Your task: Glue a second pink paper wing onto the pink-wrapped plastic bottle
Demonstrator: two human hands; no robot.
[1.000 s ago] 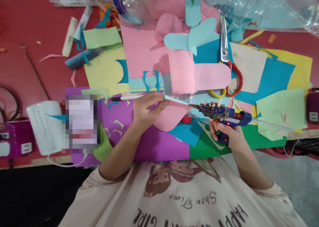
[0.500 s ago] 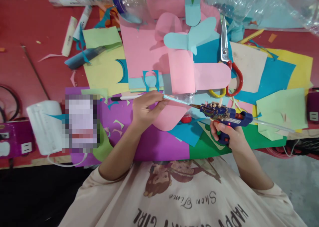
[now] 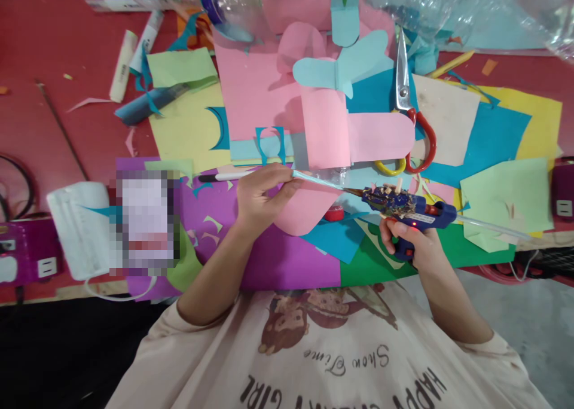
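Observation:
My left hand (image 3: 264, 197) pinches the left end of a light blue paper piece (image 3: 317, 180), which shows nearly edge-on as a thin strip. In my right hand (image 3: 415, 241) is a dark blue glue gun (image 3: 403, 208), gripped by its handle. Its nozzle points left and meets the right end of the paper, though exact contact is hard to see. Dried scraps cling to the gun's front, and a small red light glows on its side. A clear glue stick (image 3: 491, 223) juts from its back. Beneath the hands lie a pink paper piece (image 3: 298, 208) and a purple sheet (image 3: 287, 262).
Scissors (image 3: 403, 92) with red and yellow handles lie beyond the gun. Folded pink paper (image 3: 325, 128) and a light blue paper shape (image 3: 359, 62) stand in the middle. A pen (image 3: 231, 176), a white power bank-like box (image 3: 78, 229) and plastic bottles (image 3: 233, 8) surround them.
The glue gun has shifted very slightly to the right along the paper's end. My left hand keeps its pinch, nearly still.

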